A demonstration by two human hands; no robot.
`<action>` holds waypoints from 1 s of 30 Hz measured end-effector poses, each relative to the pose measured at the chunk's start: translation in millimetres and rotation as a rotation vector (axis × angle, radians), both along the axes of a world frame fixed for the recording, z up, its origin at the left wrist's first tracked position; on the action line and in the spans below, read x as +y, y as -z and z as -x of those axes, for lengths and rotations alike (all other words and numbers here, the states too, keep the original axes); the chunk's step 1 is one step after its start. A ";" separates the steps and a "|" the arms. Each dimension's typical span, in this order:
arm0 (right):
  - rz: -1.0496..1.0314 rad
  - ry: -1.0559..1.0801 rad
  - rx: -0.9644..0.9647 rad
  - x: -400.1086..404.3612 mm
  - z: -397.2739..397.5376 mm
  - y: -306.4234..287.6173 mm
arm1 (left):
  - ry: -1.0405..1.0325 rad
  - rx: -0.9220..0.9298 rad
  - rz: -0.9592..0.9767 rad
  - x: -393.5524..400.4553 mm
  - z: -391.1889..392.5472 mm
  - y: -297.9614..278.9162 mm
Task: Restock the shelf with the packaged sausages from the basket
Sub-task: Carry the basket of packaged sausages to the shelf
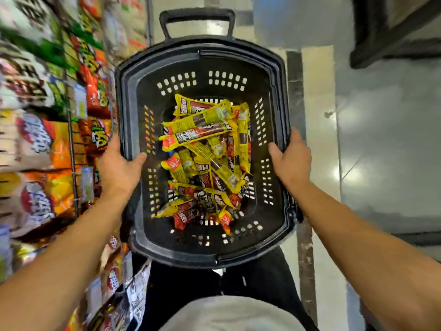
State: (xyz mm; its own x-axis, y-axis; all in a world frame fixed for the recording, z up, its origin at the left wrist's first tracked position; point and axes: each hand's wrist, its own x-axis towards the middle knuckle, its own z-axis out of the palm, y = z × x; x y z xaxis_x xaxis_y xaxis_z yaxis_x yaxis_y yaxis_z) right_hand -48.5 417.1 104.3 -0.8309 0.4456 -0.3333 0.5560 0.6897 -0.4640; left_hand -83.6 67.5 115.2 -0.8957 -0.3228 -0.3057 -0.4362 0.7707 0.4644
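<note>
From the head view, I see the fingers of my left hand [119, 167] wrapped over the left rim of the black basket [202, 255], thumb lying inside against the wall, the other fingers hidden outside. My right hand [292, 158] grips the opposite rim the same way, thumb inside, fingers curled over the outer edge. Between the two hands, down on the basket floor, lies a loose pile of packaged sausages [205, 158] in yellow and red wrappers, crossing one another at all angles. Beyond my fingers, at the far end of the basket, a black pull handle [196, 16] stands up. To the left of my left hand runs the shelf [71, 149], a wire rack crowded with orange, red and green snack bags [45, 144], blurred. To the right of my right hand is the shiny grey floor [381, 139]. Below the basket I see dark trousers [181, 285].
</note>
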 end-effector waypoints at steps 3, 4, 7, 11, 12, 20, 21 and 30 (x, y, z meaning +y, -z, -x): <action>-0.020 0.015 0.078 29.6 17.5 -42.0 | 0.018 0.067 -0.004 25.8 21.8 -47.6; -0.027 0.021 0.099 38.8 23.5 -53.3 | 0.029 0.085 0.005 34.0 29.7 -59.9; -0.032 0.041 0.154 56.4 44.0 -84.2 | 0.027 0.095 0.028 57.2 53.6 -90.8; -0.026 0.039 0.209 76.4 77.3 -106.3 | 0.002 0.134 -0.105 77.4 84.4 -108.9; -0.029 0.031 0.216 80.8 88.8 -109.5 | 0.000 0.147 -0.118 80.1 93.8 -111.2; -0.055 0.018 0.225 90.8 224.8 -122.7 | -0.029 0.145 -0.115 100.1 227.8 -121.7; -0.058 0.028 0.223 91.0 246.1 -123.7 | -0.039 0.143 -0.127 99.9 250.5 -122.7; -0.030 0.110 0.270 96.0 419.2 -150.4 | 0.007 0.181 -0.224 110.7 438.8 -151.1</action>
State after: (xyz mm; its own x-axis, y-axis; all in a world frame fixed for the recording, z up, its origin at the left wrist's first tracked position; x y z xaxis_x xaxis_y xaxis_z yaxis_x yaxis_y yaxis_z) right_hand -467.7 513.1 254.7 -0.8339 0.5442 -0.0918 0.4873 0.6480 -0.5853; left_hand -522.4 178.2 266.2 -0.9442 -0.2591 -0.2034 -0.3258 0.6424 0.6937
